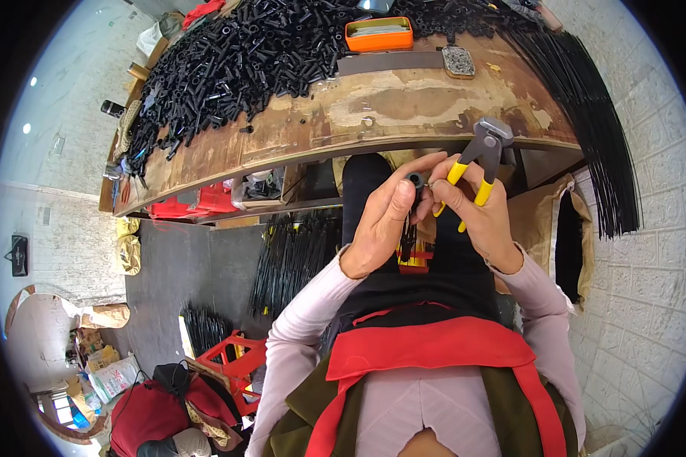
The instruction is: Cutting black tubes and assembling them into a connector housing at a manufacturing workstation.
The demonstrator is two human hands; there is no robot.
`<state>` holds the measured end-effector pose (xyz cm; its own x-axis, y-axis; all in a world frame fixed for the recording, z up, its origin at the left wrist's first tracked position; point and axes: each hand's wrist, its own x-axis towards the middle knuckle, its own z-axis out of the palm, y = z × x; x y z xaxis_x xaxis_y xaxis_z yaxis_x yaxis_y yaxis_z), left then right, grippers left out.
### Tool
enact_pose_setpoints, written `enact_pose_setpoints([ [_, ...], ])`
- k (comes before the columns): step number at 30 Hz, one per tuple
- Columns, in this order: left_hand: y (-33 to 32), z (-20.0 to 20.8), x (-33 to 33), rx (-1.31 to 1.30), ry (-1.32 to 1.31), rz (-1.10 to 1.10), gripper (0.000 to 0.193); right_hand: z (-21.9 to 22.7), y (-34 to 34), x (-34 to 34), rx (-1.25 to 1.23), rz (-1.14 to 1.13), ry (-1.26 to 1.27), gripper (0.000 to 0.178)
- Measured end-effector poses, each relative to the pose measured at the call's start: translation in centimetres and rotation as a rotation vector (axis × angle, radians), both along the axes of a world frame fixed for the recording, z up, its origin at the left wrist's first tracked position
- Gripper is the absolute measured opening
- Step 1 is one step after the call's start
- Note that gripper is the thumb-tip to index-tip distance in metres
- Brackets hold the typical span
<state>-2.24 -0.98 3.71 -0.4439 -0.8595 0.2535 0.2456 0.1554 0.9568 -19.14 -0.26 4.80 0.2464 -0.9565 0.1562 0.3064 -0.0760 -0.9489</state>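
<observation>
- We saw left fingers [398, 202] grasping one black tube [415, 180], partly hidden.
- Right fingers [453, 197] clasped one pincer tool [483, 148].
- At eleven o'clock, overlapping black pieces [251, 68] defied counting.

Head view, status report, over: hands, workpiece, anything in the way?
Left hand holding black tubular part; right hand holding yellow-handled pincers. Nothing visibly blocking the hands. Black pieces heaped on bench beyond.
</observation>
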Motion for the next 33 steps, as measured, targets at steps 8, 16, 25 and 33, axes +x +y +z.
enact_pose_setpoints([
  [8,0.3,0.1,0.6,0.012,0.005,0.009,0.059,0.2,-0.1,0.6,0.007,0.027,0.031,0.015],
  [16,0.1,0.2,1.0,0.044,0.005,-0.031,0.062,0.6,-0.7,0.8,-0.112,-0.015,0.108,0.013],
  [25,-1.6,-0.9,2.2,0.049,0.115,0.001,0.068,5.5,0.3,-3.5,0.19,0.223,0.78,0.018],
  [33,-0.8,-0.2,2.1,0.032,0.009,-0.098,0.051,5.7,1.3,-3.2,0.198,0.369,0.766,0.029],
])
